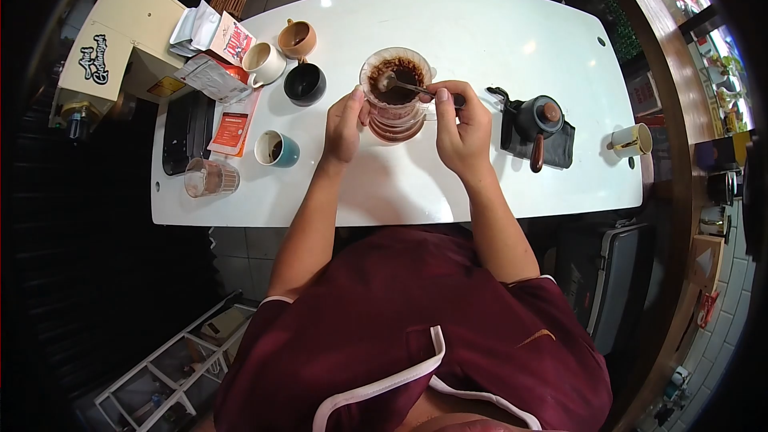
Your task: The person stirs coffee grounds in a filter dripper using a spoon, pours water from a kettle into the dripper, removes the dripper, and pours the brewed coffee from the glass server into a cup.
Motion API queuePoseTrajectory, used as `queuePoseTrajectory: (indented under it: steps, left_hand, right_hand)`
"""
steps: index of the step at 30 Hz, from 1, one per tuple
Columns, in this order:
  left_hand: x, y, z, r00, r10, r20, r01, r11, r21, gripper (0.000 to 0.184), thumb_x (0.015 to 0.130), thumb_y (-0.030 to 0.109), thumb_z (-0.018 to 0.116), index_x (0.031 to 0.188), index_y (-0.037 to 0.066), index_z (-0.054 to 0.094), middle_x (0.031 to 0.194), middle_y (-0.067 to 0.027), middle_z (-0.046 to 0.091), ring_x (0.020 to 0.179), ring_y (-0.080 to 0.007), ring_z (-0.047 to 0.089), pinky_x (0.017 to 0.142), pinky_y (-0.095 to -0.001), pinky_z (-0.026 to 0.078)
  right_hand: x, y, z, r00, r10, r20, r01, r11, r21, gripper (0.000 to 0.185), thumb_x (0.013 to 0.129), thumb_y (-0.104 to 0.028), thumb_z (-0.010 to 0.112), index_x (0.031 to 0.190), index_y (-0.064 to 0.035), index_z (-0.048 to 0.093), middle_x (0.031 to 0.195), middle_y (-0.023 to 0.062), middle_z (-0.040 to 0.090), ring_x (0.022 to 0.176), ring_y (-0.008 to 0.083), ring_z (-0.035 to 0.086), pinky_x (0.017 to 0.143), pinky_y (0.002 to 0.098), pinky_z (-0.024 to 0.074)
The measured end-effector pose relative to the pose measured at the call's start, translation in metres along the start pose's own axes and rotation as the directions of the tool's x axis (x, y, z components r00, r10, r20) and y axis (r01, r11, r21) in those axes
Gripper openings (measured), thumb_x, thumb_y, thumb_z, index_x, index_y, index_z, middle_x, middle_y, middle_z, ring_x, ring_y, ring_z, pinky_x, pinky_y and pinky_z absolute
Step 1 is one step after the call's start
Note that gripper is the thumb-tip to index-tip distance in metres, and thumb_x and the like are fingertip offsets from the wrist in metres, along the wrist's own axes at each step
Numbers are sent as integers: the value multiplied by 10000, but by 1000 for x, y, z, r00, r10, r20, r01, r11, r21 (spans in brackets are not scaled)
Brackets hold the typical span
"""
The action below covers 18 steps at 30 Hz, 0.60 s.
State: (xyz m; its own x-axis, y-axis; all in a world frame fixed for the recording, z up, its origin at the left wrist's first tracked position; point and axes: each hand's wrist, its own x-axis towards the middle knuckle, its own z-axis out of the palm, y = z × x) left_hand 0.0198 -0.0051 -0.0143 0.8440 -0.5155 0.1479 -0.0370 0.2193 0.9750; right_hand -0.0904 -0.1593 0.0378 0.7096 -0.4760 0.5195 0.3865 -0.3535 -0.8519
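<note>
A clear coffee dripper (426, 72) with wet dark coffee grounds (410, 74) inside stands on a glass server (395, 131) in the middle of the table. My left hand (346, 126) is closed against the dripper's left side, steadying it; its fingertips are partly hidden. In my right hand (466, 130) is a metal spoon (416, 89), gripped by its dark handle between thumb and fingers. The spoon's bowl reaches into the dripper and touches the grounds.
Left of the dripper are a black cup (305, 85), a tan cup (297, 38), a cream mug (265, 63), a blue cup (286, 150), a glass (213, 178) and coffee bags (228, 38). To the right, a black kettle (532, 116) rests on a dark cloth (560, 151), with a mug (632, 141) beyond.
</note>
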Motion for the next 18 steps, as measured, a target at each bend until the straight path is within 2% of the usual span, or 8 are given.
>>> queuePoseTrajectory:
  steps: [3, 6, 8, 12, 15, 18]
  left_hand:
    - [0, 0, 0, 1000, -23, 1, 23, 999, -30, 434, 991, 348, 385, 652, 82, 438, 670, 1, 454, 642, -78, 382, 586, -222, 300]
    - [-1, 2, 2, 1000, -21, 8, 21, 999, -43, 434, 992, 350, 389, 651, 86, 434, 677, 4, 455, 637, -75, 372, 580, -219, 291]
    - [-1, 3, 3, 1000, -15, 2, 15, 999, -45, 432, 995, 350, 384, 655, 87, 435, 674, 8, 446, 632, -72, 365, 573, -217, 284]
    - [-2, 5, 3, 1000, -2, 17, 3, 999, -46, 428, 997, 346, 380, 661, 87, 436, 671, 11, 437, 631, -71, 361, 569, -216, 281]
    - [-2, 8, 4, 999, -39, 31, 40, 999, -25, 399, 1010, 298, 343, 666, 100, 381, 682, 6, 371, 693, -110, 368, 637, -261, 316]
    - [-2, 6, 3, 999, -43, 32, 44, 998, -40, 401, 1011, 303, 343, 668, 99, 384, 686, 6, 375, 694, -111, 370, 638, -259, 317]
  right_hand:
    - [0, -4, -1, 1000, 25, -6, -25, 999, -28, 136, 947, -69, 502, 975, 34, 588, 808, 113, 681, 728, 116, 628, 646, 231, 483]
    - [-1, -2, 1, 999, 35, -19, -34, 998, 56, 134, 946, -70, 505, 975, 31, 588, 808, 114, 681, 725, 113, 626, 647, 232, 485]
    - [-2, -1, 0, 1000, -16, -5, 16, 1000, 3, 137, 947, -75, 506, 971, 32, 587, 800, 112, 681, 705, 110, 623, 630, 235, 486]
    - [-2, -2, 0, 1000, 8, -8, -8, 1000, -3, 137, 948, -78, 506, 966, 32, 585, 791, 112, 682, 676, 107, 619, 602, 234, 481]
    - [-2, 0, 1, 999, 30, -14, -29, 997, 77, 139, 949, -82, 507, 963, 32, 585, 788, 111, 683, 655, 99, 611, 582, 230, 476]
    - [-1, 1, 1, 1000, -29, -11, 29, 1000, -3, 142, 951, -83, 506, 964, 34, 585, 794, 109, 685, 650, 90, 605, 578, 227, 475]
